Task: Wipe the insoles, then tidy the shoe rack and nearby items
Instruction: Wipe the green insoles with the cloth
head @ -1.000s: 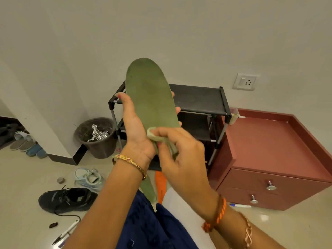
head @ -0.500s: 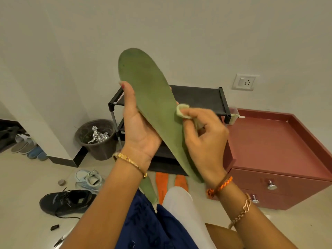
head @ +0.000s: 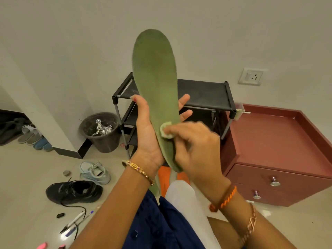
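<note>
The left hand [head: 150,133] grips the green insole [head: 156,83] upright in front of the black shoe rack [head: 203,94], thumb on its left edge and fingers curled behind its right edge. The right hand [head: 195,150] pinches a small pale cloth [head: 166,131] and presses it against the insole's lower half, near its left edge.

Left hand [head: 150,133] raised, palm toward camera, thumb and fingers [head: 183,100] wrapped round insole [head: 156,78], holding it upright. Right hand [head: 195,150] beside it, fingers curled, pinching small cloth pad [head: 166,130] against insole's lower half. Both forearms angled upward, wrists near each other.
</note>
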